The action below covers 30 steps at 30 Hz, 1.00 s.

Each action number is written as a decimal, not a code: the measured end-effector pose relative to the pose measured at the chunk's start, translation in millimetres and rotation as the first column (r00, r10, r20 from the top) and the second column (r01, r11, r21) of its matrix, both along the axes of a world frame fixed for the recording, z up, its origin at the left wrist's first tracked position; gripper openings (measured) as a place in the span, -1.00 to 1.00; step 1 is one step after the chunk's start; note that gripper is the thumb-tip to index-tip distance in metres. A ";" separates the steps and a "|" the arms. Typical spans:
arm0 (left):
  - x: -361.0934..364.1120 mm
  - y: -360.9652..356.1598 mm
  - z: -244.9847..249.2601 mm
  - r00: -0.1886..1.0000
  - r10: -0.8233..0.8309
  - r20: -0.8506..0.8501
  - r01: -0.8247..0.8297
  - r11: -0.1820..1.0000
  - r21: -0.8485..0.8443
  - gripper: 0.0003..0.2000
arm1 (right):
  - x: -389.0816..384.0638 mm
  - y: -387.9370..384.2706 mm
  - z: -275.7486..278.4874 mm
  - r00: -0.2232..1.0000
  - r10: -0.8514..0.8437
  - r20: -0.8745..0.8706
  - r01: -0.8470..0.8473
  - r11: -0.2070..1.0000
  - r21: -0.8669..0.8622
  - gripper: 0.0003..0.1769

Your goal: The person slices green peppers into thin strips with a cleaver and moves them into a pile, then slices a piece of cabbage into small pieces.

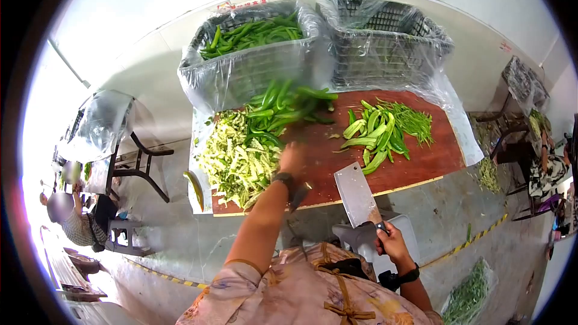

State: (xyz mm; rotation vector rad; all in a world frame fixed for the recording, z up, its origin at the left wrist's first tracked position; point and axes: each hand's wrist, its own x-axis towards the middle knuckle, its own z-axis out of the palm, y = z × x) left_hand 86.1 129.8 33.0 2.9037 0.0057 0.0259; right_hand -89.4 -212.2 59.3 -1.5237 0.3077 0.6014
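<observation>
My right hand (392, 242) grips the black handle of a cleaver (356, 191). Its broad blade is held flat over the front edge of the red-brown board (436, 159). My left hand (292, 157) is over the board, its fingers smeared by motion. Just beyond it lies a heap of whole green peppers (271, 111), partly blurred. Left of that hand is a pile of pale green chopped pieces (238, 162). Right of centre are split green peppers (376, 135), beside thin green strips (409, 121).
Behind the board stand a plastic-lined crate of green peppers (250, 66) and a second lined crate (391, 57). A grey stool (397, 235) sits under the front edge. A bag of greens (469, 292) lies on the floor. Another person (78, 222) sits far left.
</observation>
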 end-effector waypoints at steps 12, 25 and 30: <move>-53.7 -22.1 -34.6 0.973 0.118 -0.201 -0.226 0.277 -0.934 -0.65 | 9.4 7.4 -11.0 0.998 -0.020 -0.067 0.021 1.000 0.017 -0.91; -62.9 -26.0 -45.8 0.953 0.157 0.259 0.009 0.841 -0.541 -0.71 | -8.8 0.7 36.0 0.993 0.081 -0.087 -0.072 0.993 0.098 -0.93; -69.9 -20.8 -32.2 0.973 0.052 0.223 0.026 0.941 -0.336 -0.71 | -16.3 2.2 31.4 0.986 0.143 -0.085 -0.136 0.987 0.084 -0.88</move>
